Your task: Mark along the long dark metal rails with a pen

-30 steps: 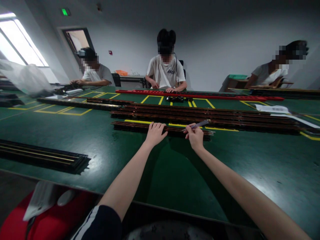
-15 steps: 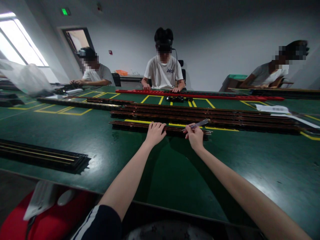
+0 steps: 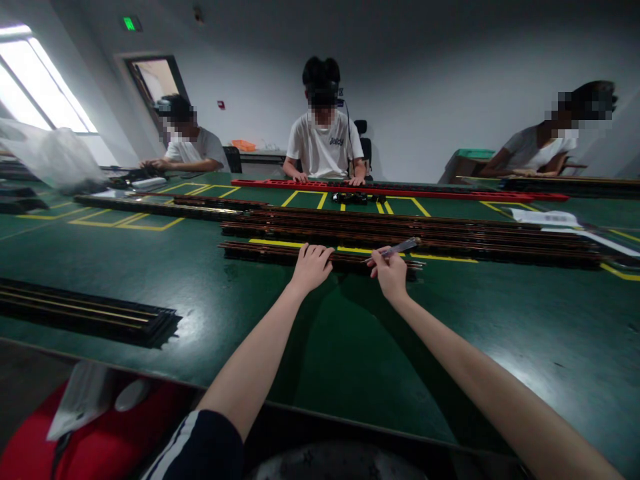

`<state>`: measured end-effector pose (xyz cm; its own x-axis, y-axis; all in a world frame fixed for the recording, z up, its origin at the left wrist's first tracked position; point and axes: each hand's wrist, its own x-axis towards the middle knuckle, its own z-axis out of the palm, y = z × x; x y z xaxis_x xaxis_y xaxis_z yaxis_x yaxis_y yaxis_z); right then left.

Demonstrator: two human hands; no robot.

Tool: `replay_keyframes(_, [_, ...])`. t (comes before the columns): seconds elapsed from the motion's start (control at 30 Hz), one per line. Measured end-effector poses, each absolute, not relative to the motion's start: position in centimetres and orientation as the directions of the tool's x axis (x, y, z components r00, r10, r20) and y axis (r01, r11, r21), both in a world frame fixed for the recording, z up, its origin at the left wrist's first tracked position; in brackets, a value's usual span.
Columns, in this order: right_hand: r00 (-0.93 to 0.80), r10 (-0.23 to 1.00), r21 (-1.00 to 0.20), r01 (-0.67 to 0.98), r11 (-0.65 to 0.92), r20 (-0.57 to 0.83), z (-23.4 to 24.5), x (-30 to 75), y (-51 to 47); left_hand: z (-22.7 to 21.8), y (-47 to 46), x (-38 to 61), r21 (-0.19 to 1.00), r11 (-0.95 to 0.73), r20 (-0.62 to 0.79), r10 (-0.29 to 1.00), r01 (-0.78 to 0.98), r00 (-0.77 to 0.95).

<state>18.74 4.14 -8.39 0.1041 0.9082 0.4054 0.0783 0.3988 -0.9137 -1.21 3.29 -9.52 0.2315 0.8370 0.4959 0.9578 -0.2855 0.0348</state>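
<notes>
A short dark rail strip (image 3: 260, 251) lies across the green table (image 3: 350, 347) in front of me. My left hand (image 3: 311, 265) rests on it with fingers curled over its top edge. My right hand (image 3: 391, 272) is closed in a pinch on a thin pen-like tool (image 3: 397, 249), whose tip points left at the strip. Both hands sit on the strip's right half, about a hand's width apart.
Longer dark rails (image 3: 400, 230) lie stacked just beyond the strip. A black tray of rails (image 3: 85, 313) sits at the near left. A long red rail (image 3: 390, 191) lies before a person (image 3: 325, 143) opposite. Other people sit at far left and far right. Something red (image 3: 90, 427) lies below the table edge.
My hands have barely moved; the left fingers shifted slightly right on the strip. The person opposite shifted a little to the left and spread their hands along the red rail.
</notes>
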Motion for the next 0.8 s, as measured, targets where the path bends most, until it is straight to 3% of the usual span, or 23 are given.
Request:
replay_keyframes(0.4, [0.079, 0.902, -0.903, 0.107, 0.416, 0.425, -8.06, 18.66, 3.84, -8.92, 2.80, -1.20, 0.070, -0.279, 0.489, 0.846, 0.958, 0.211])
replay_keyframes(0.8, [0.175, 0.892, -0.909, 0.090, 0.407, 0.417, -8.13, 18.59, 4.02, -9.23, 3.05, -1.25, 0.058, -0.293, 0.505, 0.833, 0.954, 0.225])
